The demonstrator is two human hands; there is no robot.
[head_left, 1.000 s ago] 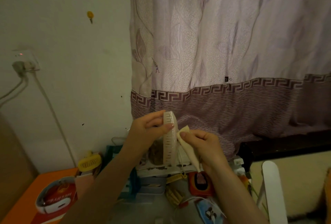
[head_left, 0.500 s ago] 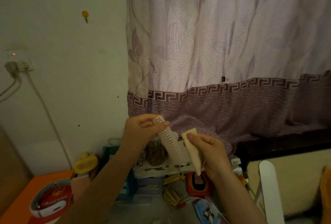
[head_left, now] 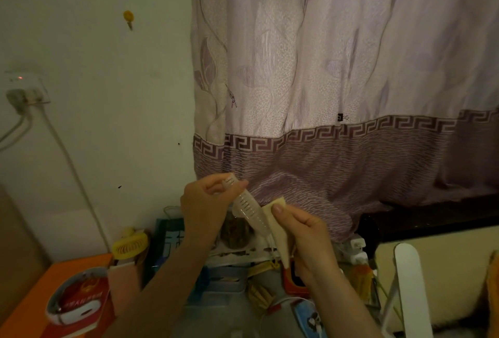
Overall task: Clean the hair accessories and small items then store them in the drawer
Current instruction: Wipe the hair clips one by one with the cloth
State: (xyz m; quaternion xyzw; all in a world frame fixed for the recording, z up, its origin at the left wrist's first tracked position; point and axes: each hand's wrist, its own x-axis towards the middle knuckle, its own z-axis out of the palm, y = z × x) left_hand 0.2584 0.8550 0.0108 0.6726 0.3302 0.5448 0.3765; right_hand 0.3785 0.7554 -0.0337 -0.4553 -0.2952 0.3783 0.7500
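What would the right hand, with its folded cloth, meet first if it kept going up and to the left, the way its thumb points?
Most likely the pale slotted hair clip that the left hand holds. The right hand's cloth already lies against its lower part, though depth is hard to judge.

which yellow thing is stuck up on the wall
The small round yellow hook, alone high on the bare wall. The yellow slotted mini fan sits low among the clutter on the orange table.

I cannot identify the dim clutter under my forearms; the orange table (head_left: 40, 294) runs off the frame's left edge.
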